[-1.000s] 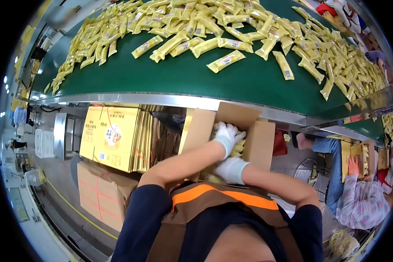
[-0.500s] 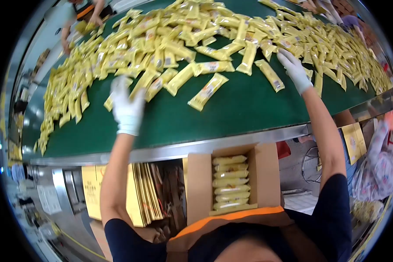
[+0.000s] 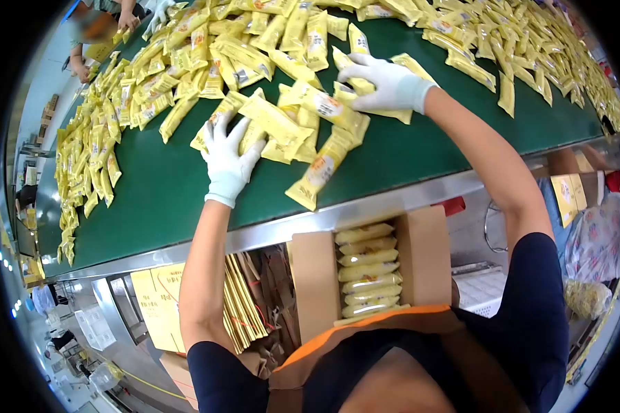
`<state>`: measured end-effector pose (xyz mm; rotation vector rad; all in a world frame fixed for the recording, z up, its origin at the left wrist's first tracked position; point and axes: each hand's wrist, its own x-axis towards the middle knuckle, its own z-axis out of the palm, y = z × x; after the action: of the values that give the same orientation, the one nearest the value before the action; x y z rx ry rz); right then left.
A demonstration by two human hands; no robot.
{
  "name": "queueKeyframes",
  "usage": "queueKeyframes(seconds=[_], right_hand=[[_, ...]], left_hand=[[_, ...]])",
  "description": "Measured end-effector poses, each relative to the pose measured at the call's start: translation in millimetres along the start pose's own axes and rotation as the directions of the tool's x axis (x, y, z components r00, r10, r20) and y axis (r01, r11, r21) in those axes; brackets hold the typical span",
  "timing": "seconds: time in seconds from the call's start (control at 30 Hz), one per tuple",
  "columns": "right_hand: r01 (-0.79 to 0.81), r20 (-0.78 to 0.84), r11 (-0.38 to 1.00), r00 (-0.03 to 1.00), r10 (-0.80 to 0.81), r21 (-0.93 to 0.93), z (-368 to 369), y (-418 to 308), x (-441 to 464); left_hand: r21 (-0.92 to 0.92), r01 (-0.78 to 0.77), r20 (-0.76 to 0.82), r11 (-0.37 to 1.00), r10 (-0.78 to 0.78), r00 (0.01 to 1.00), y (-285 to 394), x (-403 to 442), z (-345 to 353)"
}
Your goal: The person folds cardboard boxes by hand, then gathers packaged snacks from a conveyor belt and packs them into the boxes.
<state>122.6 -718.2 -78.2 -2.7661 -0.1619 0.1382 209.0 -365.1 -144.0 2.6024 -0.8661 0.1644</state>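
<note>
Yellow wrapped snack packets [image 3: 275, 127] lie in a loose cluster on the green work surface [image 3: 186, 199] between my two white-gloved hands. My left hand [image 3: 231, 155] is open, its fingers spread against packets at the cluster's left side. At the right side, my right hand [image 3: 389, 84] is open too, its fingers stretched over packets and its thumb apart. One packet [image 3: 317, 172] lies slantwise nearest the front edge. Below, an open cardboard box [image 3: 313, 275] in front of my body holds a row of similar packets [image 3: 370, 272].
Larger heaps of packets spread along the left [image 3: 93, 151] and right [image 3: 530, 41]. A metal rim [image 3: 269, 237] borders the surface. Flat yellow cartons [image 3: 160, 303] stand below left. Another person's hand [image 3: 127, 20] is at the far left. A plastic-wrapped bundle [image 3: 589, 296] sits at right.
My right hand has moved left, and my left hand slightly right, so they are closer together. Packets between them are now bunched and overlapping. The camera view has shifted a little.
</note>
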Motion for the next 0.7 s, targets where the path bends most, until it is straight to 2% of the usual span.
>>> queueKeyframes(seconds=[0.03,0.1,0.13,0.17,0.2,0.23,0.3,0.33,0.37,0.4,0.43,0.5,0.57,0.6,0.63,0.7], right_hand=[[-0.007,0.057,0.999,0.998,0.009,-0.048,-8.6,-2.7,-19.9],[-0.038,0.017,0.982,0.999,0.042,-0.188,-20.5,16.3,-48.4],[-0.138,-0.061,0.896,0.99,0.123,-0.421,-25.0,16.2,-61.0],[-0.126,-0.242,0.831,0.97,-0.011,-0.542,-25.4,19.0,-76.2],[-0.093,-0.308,0.917,0.951,-0.034,-0.388,-26.5,20.2,-87.0],[-0.044,-0.382,0.972,0.923,-0.048,-0.229,-30.7,16.4,-98.3],[-0.13,-0.254,0.984,0.962,0.097,-0.118,-19.1,-1.5,-105.7],[-0.139,-0.278,0.965,0.958,0.074,-0.222,1.4,1.4,-102.5],[-0.152,-0.301,0.933,0.952,0.049,-0.326,17.1,3.9,-98.4],[-0.195,-0.296,0.914,0.951,0.088,-0.355,20.8,-2.0,-94.2],[-0.237,-0.293,0.893,0.948,0.125,-0.383,20.6,-7.6,-92.0],[-0.196,-0.313,0.91,0.946,0.078,-0.366,19.3,-11.6,-100.1],[-0.202,-0.181,0.958,0.969,0.166,-0.202,13.8,-2.0,-113.7],[-0.234,-0.174,0.968,0.961,0.215,-0.095,10.3,0.8,-123.2],[-0.364,-0.122,0.932,0.925,0.361,0.001,3.5,-2.0,-128.6],[-0.371,-0.276,0.868,0.842,0.464,0.331,5.3,-15.9,-137.4]], left_hand=[[-0.004,-0.022,0.07,1.0,0.022,0.997,7.9,-10.6,-4.0],[0.031,-0.005,0.143,1.0,0.0,0.99,36.2,-30.0,-25.8],[0.006,0.01,0.037,1.0,-0.01,0.999,41.3,-42.2,-29.5],[-0.019,0.02,-0.067,1.0,-0.021,0.998,48.6,-53.6,-36.6],[0.184,-0.025,-0.184,0.983,0.06,0.981,57.6,-60.6,-46.1],[0.186,-0.141,-0.269,0.972,0.188,0.945,76.0,-62.6,-67.0],[-0.113,-0.314,-0.176,0.943,0.292,0.94,109.0,-62.1,-77.5],[-0.241,-0.414,-0.107,0.878,0.4,0.91,130.7,-58.8,-78.5],[-0.265,-0.397,0.05,0.879,0.423,0.905,149.1,-55.8,-70.5],[-0.236,-0.337,0.281,0.911,0.396,0.874,161.4,-49.9,-59.4],[-0.096,-0.434,0.223,0.896,0.444,0.868,165.3,-49.8,-35.7],[-0.061,-0.276,0.436,0.959,0.275,0.857,168.8,-43.3,-28.5],[-0.117,-0.313,0.463,0.943,0.33,0.823,160.7,-50.9,-38.2],[-0.145,-0.326,0.472,0.934,0.355,0.807,156.2,-57.0,-43.1],[-0.242,-0.28,0.416,0.929,0.36,0.835,153.3,-65.8,-50.5],[-0.364,-0.066,0.309,0.929,0.187,0.932,152.3,-70.6,-78.3]])
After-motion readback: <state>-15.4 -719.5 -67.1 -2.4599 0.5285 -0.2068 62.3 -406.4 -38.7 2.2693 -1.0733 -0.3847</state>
